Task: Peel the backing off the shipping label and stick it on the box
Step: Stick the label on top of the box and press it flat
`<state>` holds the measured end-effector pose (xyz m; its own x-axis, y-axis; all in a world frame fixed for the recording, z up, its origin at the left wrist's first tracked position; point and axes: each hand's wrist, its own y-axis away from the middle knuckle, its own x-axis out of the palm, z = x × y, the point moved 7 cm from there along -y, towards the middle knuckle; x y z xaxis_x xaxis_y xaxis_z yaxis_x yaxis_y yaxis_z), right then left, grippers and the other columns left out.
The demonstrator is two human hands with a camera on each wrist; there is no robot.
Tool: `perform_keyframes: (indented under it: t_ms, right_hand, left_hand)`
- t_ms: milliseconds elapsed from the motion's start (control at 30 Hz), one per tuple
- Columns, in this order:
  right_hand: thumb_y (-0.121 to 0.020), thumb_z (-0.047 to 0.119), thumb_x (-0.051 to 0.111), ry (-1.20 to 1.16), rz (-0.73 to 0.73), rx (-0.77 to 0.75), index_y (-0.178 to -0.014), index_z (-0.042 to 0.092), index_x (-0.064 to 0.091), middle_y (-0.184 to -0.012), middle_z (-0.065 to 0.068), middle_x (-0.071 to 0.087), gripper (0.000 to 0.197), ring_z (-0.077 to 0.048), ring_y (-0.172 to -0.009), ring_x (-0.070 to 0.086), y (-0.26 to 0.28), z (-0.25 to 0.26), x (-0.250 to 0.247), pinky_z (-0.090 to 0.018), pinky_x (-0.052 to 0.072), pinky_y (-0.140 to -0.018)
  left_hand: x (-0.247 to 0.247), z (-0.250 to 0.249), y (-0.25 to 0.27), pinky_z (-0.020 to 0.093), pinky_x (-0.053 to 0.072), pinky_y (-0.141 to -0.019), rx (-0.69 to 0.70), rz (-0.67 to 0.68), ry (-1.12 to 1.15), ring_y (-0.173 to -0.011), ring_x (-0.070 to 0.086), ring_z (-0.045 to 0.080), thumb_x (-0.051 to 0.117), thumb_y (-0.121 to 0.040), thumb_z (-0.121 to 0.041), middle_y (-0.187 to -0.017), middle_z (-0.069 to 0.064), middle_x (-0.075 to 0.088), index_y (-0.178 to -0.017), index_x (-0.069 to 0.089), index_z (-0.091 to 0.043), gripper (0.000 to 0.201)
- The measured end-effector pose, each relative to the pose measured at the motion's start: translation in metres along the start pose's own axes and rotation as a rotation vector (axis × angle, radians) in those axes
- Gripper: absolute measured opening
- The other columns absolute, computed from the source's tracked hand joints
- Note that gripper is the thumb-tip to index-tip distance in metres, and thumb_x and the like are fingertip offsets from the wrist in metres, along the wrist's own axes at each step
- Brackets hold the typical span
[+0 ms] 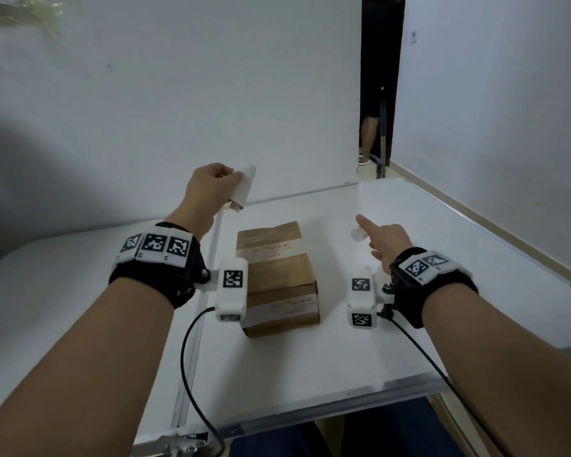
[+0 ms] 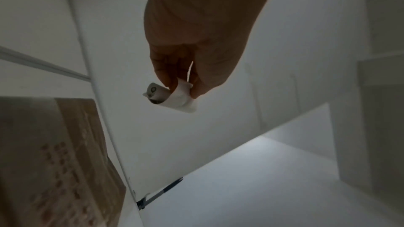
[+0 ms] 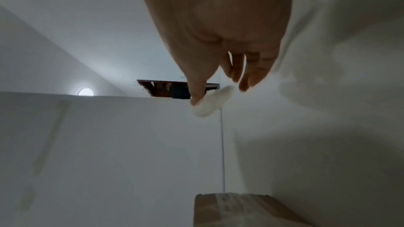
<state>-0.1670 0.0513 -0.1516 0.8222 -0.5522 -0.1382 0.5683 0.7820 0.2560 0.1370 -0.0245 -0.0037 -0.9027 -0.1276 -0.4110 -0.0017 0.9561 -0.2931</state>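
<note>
Setting: white-walled room; white folding table (image 1: 393, 341) with metal edging and a centre seam; dark doorway (image 1: 378, 77) at the far right.

Left hand (image 1: 208, 189): raised above the table's far left part, fingers curled, pinching a curled white paper roll (image 1: 243, 184). The left wrist view shows the roll (image 2: 174, 97) as a loose coil with a rolled end and a flat tail, nipped between thumb and fingertips. Whether this is label or backing cannot be told.

Right hand (image 1: 384, 242): held above the table right of the box, index finger stretched forward, the others loosely extended. A small white scrap (image 1: 358, 234) sits at the thumb tip; in the right wrist view the scrap (image 3: 213, 103) appears blurred against the thumb, with the other fingers apart from it. Whether it is stuck or pinched cannot be told.

Box (image 1: 276, 275): brown cardboard, closed, resting on the table between the two forearms, nearer the left. Pale tape bands cross its top and near face.

Writing: red printed characters on the tape bands, too blurred to read.

Worn items: black wrist straps carrying white blocks with black-and-white square markers (image 1: 233, 278); a black cable (image 1: 187, 357) trails from the left unit over the table's near edge.

Surroundings: the legs of another person (image 1: 368, 136) show in the doorway.
</note>
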Motion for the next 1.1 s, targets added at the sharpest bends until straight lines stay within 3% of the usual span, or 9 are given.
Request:
perform_keyframes:
  t_ms: [100,233,333,433,600,733,833,1000,1100]
  right_hand:
    - [-0.083,0.043,0.066,0.051,-0.105,-0.147,-0.132,0.019,0.050,-0.142,-0.008,0.035,0.056,-0.031,-0.126,0.044,0.004,0.028,-0.002,-0.044,0.045,-0.094]
    - [-0.087,0.017,0.063,-0.068,-0.107,-0.372,-0.102,0.020,0.065,-0.119,-0.004,0.059,0.016,-0.020,-0.107,0.056,0.015,0.071,0.006,-0.031,0.046,-0.090]
    - [-0.091,0.010,0.059,-0.102,0.205,-0.454,-0.096,0.017,0.067,-0.092,0.001,0.066,0.012,-0.014,-0.090,0.059,0.037,0.098,0.036,-0.026,0.048,-0.081]
    - [-0.093,0.025,0.061,-0.105,0.562,-0.424,-0.117,0.011,0.063,-0.107,-0.005,0.067,0.029,-0.018,-0.096,0.063,0.064,0.106,0.071,-0.033,0.050,-0.093]
    - [-0.093,0.018,0.060,-0.106,0.800,-0.305,-0.129,0.005,0.057,-0.107,-0.007,0.067,0.038,-0.021,-0.098,0.064,0.081,0.092,0.091,-0.035,0.050,-0.099]
    - [-0.089,0.006,0.063,-0.065,0.746,-0.332,-0.125,0.006,0.059,-0.086,-0.003,0.068,0.036,-0.012,-0.071,0.054,0.075,0.089,0.087,-0.024,0.056,-0.079]
    - [-0.089,0.000,0.061,-0.059,0.702,-0.359,-0.121,0.005,0.060,-0.086,-0.010,0.063,0.032,-0.013,-0.069,0.059,0.072,0.088,0.081,-0.019,0.056,-0.065]
    - [-0.095,-0.002,0.049,-0.006,0.730,-0.388,-0.099,0.010,0.069,-0.097,-0.005,0.067,0.023,-0.016,-0.087,0.064,0.074,0.081,0.081,-0.023,0.056,-0.074]
    - [-0.095,0.003,0.051,0.010,0.783,-0.357,-0.104,0.004,0.068,-0.103,-0.008,0.068,0.020,-0.017,-0.094,0.063,0.079,0.078,0.085,-0.026,0.054,-0.085]
  left_hand:
    - [0.010,-0.027,0.012,0.019,0.042,-0.056,0.249,0.084,-0.275,-0.069,0.055,0.009,0.060,-0.092,-0.031,-0.079,-0.005,0.062,-0.090,0.065,-0.017,0.016]
    - [0.028,-0.047,0.030,0.023,0.047,-0.072,0.497,0.230,-0.471,-0.083,0.061,0.016,0.062,-0.091,-0.027,-0.088,-0.001,0.067,-0.093,0.071,-0.015,0.014]
    - [0.035,-0.054,0.043,0.038,0.052,-0.076,0.687,0.297,-0.543,-0.080,0.061,0.019,0.066,-0.089,-0.023,-0.090,0.002,0.067,-0.094,0.073,-0.012,0.013]
    - [0.041,-0.059,0.059,0.042,0.051,-0.071,0.861,0.337,-0.574,-0.079,0.058,0.019,0.069,-0.087,-0.021,-0.088,0.003,0.067,-0.095,0.074,-0.013,0.013]
    - [0.040,-0.052,0.069,0.041,0.052,-0.067,0.940,0.332,-0.544,-0.079,0.058,0.018,0.070,-0.086,-0.025,-0.088,0.000,0.068,-0.094,0.075,-0.017,0.013]
    - [0.041,-0.048,0.076,0.037,0.052,-0.066,0.957,0.342,-0.519,-0.080,0.059,0.017,0.069,-0.086,-0.028,-0.089,-0.001,0.069,-0.096,0.076,-0.019,0.015]
    - [0.043,-0.048,0.081,0.031,0.050,-0.065,0.973,0.356,-0.508,-0.079,0.059,0.015,0.068,-0.086,-0.030,-0.089,-0.001,0.069,-0.097,0.076,-0.018,0.018]
    - [0.045,-0.039,0.084,0.028,0.048,-0.066,0.946,0.394,-0.508,-0.080,0.058,0.013,0.071,-0.085,-0.025,-0.090,-0.003,0.069,-0.097,0.077,-0.019,0.015]
    - [0.044,-0.037,0.082,0.029,0.048,-0.065,0.934,0.387,-0.499,-0.079,0.058,0.014,0.072,-0.085,-0.023,-0.089,-0.002,0.069,-0.097,0.077,-0.018,0.014]
